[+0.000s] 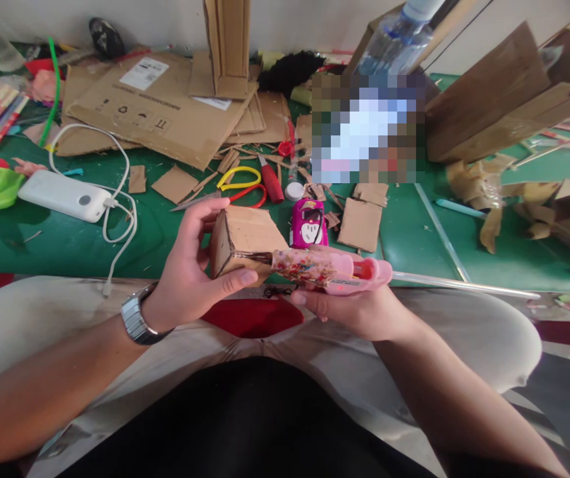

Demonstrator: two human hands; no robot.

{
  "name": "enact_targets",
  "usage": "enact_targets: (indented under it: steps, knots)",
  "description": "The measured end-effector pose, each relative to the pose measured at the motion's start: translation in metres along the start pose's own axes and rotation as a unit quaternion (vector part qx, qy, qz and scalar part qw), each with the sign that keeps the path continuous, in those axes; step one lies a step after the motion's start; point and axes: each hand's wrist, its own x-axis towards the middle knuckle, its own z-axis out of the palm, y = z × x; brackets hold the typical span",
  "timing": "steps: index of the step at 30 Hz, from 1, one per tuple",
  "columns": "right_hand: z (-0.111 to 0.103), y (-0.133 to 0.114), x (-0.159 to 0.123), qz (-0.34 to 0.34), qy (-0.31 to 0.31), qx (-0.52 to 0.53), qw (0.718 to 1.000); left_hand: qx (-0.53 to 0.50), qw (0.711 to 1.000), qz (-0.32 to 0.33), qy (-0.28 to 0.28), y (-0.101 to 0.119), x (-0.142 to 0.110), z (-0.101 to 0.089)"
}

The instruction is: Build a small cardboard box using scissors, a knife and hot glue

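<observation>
My left hand [190, 259] grips a small cardboard box [258, 229], fingers behind it and thumb along its near side. In my right hand [359, 309] is a pink hot glue gun [337, 271], its front part crusted with dried glue and coloured bits. A long clear glue stick [464, 285] sticks out of its back end. The gun's nozzle end points left, at the lower right edge of the box; whether it touches the cardboard I cannot tell. Just beyond lie scissors [240, 178] with yellow and red handles, a red-handled knife [271, 182] and a magenta device [309, 224].
Cardboard sheets [150, 106] and an upright cardboard piece [228, 50] cover the back of the green table [399, 239]. At left lies a white power bank [66, 194] with a cable. A water bottle [394, 43] and a tall cardboard structure [504, 99] stand at right.
</observation>
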Motion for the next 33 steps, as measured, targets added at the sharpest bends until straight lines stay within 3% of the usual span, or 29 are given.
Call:
enact_targets:
  steps: [33]
  knots:
    - [-0.0015, -0.0032, 0.0001, -0.001, 0.003, -0.016, 1.0, 0.004, 0.999, 0.035, 0.014, -0.0038, 0.0007, -0.0014]
